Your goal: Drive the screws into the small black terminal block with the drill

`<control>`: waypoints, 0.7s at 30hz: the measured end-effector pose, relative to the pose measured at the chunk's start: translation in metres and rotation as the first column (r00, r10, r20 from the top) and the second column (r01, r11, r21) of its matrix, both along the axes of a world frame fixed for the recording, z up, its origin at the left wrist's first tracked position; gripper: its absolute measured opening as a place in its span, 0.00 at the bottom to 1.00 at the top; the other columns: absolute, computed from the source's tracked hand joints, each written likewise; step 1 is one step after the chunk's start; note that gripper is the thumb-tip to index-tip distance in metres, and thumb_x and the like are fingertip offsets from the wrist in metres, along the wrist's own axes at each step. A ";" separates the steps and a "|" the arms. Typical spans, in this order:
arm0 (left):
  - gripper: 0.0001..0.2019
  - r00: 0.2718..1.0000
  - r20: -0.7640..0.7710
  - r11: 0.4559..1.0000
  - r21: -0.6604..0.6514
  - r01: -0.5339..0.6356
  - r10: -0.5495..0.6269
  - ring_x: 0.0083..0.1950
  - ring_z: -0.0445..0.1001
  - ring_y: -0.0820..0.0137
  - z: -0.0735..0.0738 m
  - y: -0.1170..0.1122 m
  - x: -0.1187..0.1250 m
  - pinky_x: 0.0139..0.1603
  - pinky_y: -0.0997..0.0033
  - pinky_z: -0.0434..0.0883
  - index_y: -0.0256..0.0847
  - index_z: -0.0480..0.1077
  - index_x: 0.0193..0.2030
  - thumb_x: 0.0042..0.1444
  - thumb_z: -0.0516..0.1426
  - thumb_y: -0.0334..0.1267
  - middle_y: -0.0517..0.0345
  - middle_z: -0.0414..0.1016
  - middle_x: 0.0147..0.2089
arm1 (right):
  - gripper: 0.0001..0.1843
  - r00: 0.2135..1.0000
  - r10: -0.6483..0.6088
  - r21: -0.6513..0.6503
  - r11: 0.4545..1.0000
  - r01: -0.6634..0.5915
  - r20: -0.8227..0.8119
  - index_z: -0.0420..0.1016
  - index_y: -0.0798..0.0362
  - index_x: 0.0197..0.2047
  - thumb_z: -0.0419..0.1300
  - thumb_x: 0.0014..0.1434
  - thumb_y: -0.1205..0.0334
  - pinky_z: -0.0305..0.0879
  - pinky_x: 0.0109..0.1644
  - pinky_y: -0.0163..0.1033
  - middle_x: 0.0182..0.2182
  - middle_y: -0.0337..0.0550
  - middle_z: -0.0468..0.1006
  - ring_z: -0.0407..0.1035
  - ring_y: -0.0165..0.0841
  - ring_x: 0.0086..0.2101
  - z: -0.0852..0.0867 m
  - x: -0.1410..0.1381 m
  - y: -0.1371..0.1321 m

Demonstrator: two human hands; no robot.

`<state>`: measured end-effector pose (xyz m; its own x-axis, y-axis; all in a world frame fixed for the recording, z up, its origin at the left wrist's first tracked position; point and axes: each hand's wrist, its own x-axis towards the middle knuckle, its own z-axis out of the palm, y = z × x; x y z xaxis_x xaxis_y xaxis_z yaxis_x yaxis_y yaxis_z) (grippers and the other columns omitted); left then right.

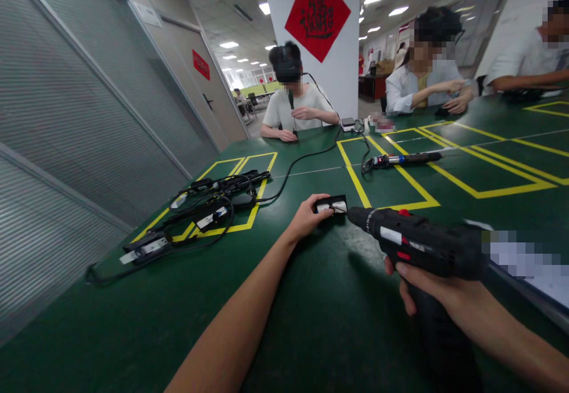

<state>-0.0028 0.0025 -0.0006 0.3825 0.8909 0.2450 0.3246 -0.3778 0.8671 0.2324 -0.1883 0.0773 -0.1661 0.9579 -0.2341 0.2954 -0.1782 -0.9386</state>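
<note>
My left hand [307,217] reaches forward and pinches a small black box with white labels [331,205] that rests on the green table [311,322]. My right hand [438,291] is wrapped round the grip of a black cordless drill [418,240] with red buttons. The drill's nose points left and ends just beside the small box. The lower part of the drill's grip is dark and hard to make out.
A heap of black adapters and cables [200,209] lies at the left inside yellow floor-tape lines. A slim black electric screwdriver [402,159] with its cable lies farther back. Three other people sit at the far side. White paper [549,283] lies at my right.
</note>
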 end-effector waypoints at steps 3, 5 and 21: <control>0.26 1.000 0.003 1.000 -0.011 -0.002 0.002 0.40 0.72 0.68 -0.001 0.001 0.000 0.40 0.69 0.69 0.39 0.64 0.53 0.48 0.60 0.44 0.51 0.72 0.45 | 0.16 0.999 -0.010 -0.016 1.000 0.010 0.033 0.72 0.48 0.36 0.49 0.59 0.48 0.60 0.33 0.41 0.20 0.37 0.73 0.68 0.35 0.26 0.000 0.000 0.000; 0.26 1.000 0.006 1.000 -0.015 -0.003 0.004 0.39 0.72 0.69 -0.001 0.001 0.001 0.39 0.69 0.69 0.39 0.64 0.53 0.47 0.60 0.44 0.51 0.72 0.44 | 0.18 0.998 -0.009 -0.020 1.000 0.010 0.055 0.73 0.48 0.34 0.49 0.59 0.47 0.60 0.36 0.42 0.20 0.38 0.73 0.68 0.36 0.28 -0.001 0.001 0.000; 0.27 1.000 0.018 0.999 -0.034 0.008 -0.007 0.39 0.72 0.68 0.000 0.001 0.001 0.39 0.69 0.69 0.38 0.64 0.53 0.47 0.61 0.44 0.50 0.72 0.44 | 0.18 0.999 -0.010 -0.045 0.999 0.011 0.033 0.71 0.49 0.36 0.50 0.58 0.45 0.57 0.36 0.41 0.21 0.36 0.73 0.66 0.35 0.28 -0.001 0.000 -0.001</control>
